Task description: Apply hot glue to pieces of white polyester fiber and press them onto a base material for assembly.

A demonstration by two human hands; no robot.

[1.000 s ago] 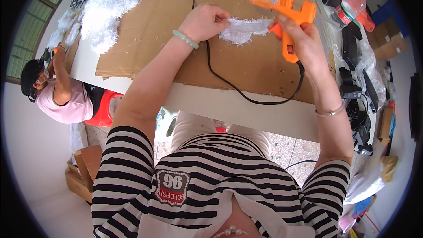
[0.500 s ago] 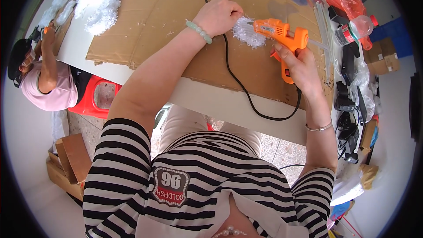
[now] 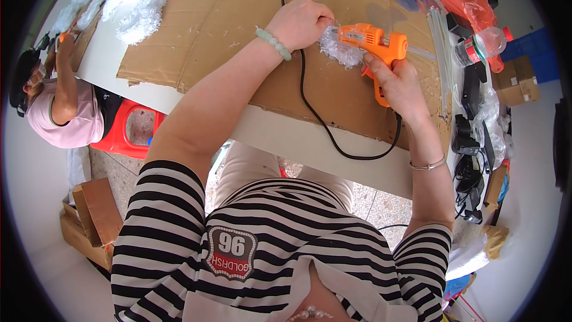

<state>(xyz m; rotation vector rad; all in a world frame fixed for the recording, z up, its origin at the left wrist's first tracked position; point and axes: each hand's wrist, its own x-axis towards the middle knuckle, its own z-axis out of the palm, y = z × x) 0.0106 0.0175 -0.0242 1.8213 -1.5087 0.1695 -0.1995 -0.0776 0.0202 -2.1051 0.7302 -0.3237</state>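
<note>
My right hand (image 3: 399,83) is wrapped round the handle of an orange hot glue gun (image 3: 381,42), with a clear glue stick (image 3: 422,53) poking out of its back end. The gun's nozzle points left, at the upper edge of a small white fluffy piece (image 3: 341,48) lying on the cardboard. Beside that tip, my left hand (image 3: 302,22) is closed, thumb and finger pinched at the piece's upper left edge. Whatever the pinch holds is hidden by the fingers. A black cord (image 3: 322,120) runs from the gun's handle in a loop across the cardboard and under my left wrist.
A cardboard sheet (image 3: 208,30) covers much of the white table (image 3: 286,133). White tinsel-like fluff (image 3: 140,0) is heaped at the far left. Glue sticks (image 3: 440,53), a plastic bottle (image 3: 485,45) and black adapters (image 3: 468,134) line the right. A person (image 3: 65,101) works at the left.
The glue gun has shifted a little to the left and up, its nozzle now closer to my left fingertips. My left hand has moved very slightly right.
</note>
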